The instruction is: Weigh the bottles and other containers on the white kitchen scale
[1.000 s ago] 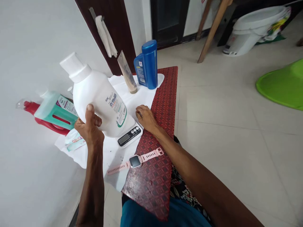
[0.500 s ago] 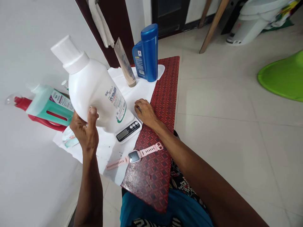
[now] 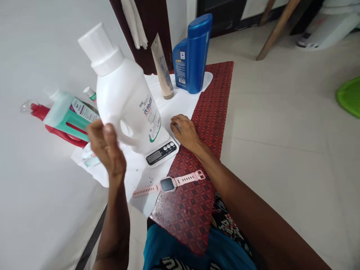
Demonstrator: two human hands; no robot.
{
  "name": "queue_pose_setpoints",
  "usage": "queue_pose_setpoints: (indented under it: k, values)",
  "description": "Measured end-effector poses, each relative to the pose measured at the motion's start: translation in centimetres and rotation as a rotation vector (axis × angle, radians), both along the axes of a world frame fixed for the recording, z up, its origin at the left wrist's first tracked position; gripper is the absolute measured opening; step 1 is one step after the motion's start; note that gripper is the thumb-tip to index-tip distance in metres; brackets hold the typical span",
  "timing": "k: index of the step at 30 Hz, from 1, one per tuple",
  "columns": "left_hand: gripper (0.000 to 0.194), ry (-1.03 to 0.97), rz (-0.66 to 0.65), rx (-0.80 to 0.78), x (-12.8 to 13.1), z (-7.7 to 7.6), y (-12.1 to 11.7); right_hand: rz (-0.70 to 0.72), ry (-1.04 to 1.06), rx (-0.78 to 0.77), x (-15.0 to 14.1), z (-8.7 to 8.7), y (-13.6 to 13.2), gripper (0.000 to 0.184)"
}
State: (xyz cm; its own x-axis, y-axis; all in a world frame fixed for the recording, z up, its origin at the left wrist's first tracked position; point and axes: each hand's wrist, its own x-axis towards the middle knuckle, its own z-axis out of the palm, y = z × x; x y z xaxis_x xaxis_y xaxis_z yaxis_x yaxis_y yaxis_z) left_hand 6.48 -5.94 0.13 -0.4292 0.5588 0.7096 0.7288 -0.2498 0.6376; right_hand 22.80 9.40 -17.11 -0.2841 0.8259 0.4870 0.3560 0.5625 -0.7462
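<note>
A large white detergent bottle [image 3: 126, 97] with a white cap stands on a small kitchen scale [image 3: 162, 154], whose display looks blank. My left hand [image 3: 107, 146], slightly blurred, is beside the bottle's handle, thumb raised and apart from the fingers, gripping nothing visible. My right hand [image 3: 185, 131] rests on the white sheet [image 3: 140, 170] to the right of the scale, its fingers loosely bent and holding nothing. In front of the scale, a pink-strapped smartwatch [image 3: 168, 184] lies across the sheet and the red patterned table [image 3: 185, 217].
Behind the scale stand a beige tube [image 3: 162, 69] and a blue bottle [image 3: 198, 54]. At the left are a green liquid bottle [image 3: 66, 116], a red bottle [image 3: 39, 111] and a small white-capped bottle [image 3: 90, 93]. A wall [image 3: 42, 187] borders the left side.
My left hand has let go of the bottle's handle and moved off to its left; the handle opening now shows. The bottle stands more upright. My right hand stays beside the scale. The view has shifted.
</note>
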Motion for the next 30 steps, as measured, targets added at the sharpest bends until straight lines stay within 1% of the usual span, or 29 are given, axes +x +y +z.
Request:
queue_pose_setpoints:
  k: [1,4,7,9,12,14,16,19,22,26,28,30]
  values:
    - [0.051,-0.051,-0.025,-0.026,0.5,-0.5,0.4,-0.001,0.004,0.005,0.0,-0.1,0.0,0.02]
    - [0.057,-0.25,-0.044,0.026,1.8,-1.4,2.3,-0.01,0.005,0.021,0.1,-0.3,0.1,0.019]
    - [0.059,-0.378,-0.001,0.112,1.4,-1.3,4.2,-0.007,-0.008,0.037,0.2,-0.3,0.1,0.018]
    - [0.059,-0.415,0.046,0.172,0.3,-0.8,5.0,0.001,-0.019,0.043,0.2,-0.2,0.1,0.017]
    - [0.058,-0.411,0.108,0.239,-2.0,0.1,5.5,-0.001,-0.022,0.043,0.2,0.0,0.0,0.016]
    - [0.059,-0.377,0.139,0.244,-3.7,0.3,5.8,-0.013,-0.022,0.038,0.1,0.1,-0.1,0.016]
    - [0.059,-0.336,0.186,0.23,-5.3,0.2,6.2,-0.023,-0.022,0.031,0.0,0.1,-0.1,0.016]
    - [0.056,-0.286,0.316,0.221,-7.4,-0.5,7.1,-0.016,-0.013,0.027,-0.2,0.2,-0.1,0.017]
    - [0.057,-0.293,0.428,0.231,-9.1,-1.6,8.1,-0.008,-0.008,0.029,-0.2,0.4,-0.1,0.017]
    - [0.065,-0.36,0.46,0.25,-11.2,-3.2,9.3,-0.004,-0.02,0.029,-0.1,0.6,-0.2,0.017]
    - [0.068,-0.343,0.453,0.268,-12.0,-3.9,10.0,-0.003,-0.029,0.022,-0.1,0.7,-0.3,0.018]
    - [0.068,-0.298,0.419,0.276,-12.6,-4.4,10.8,-0.008,-0.037,0.009,-0.1,0.8,-0.4,0.019]
